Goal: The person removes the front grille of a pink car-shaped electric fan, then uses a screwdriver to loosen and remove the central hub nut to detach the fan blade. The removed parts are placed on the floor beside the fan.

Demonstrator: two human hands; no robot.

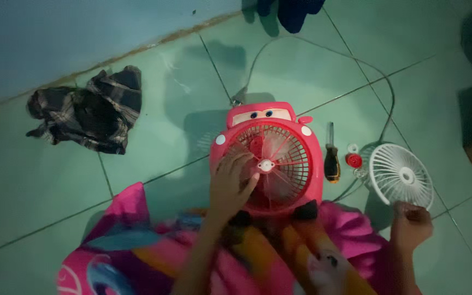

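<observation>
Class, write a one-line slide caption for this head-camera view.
Left hand rests on a red car-shaped fan's grille; right hand grips a detached white fan grille near a screwdriver.

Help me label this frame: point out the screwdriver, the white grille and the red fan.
screwdriver point(331, 164): head view, on its dark handle.
white grille point(400, 175): head view, on its spokes.
red fan point(312, 180): head view, on its right housing.

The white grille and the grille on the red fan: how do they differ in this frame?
The white grille lies detached on the tiled floor, while the red grille sits mounted in the red car-shaped fan. The right hand grips the white grille's near edge; the left hand rests spread on the red grille. The white grille looks smaller than the red one. Both are round with spokes radiating from a central hub.
</observation>
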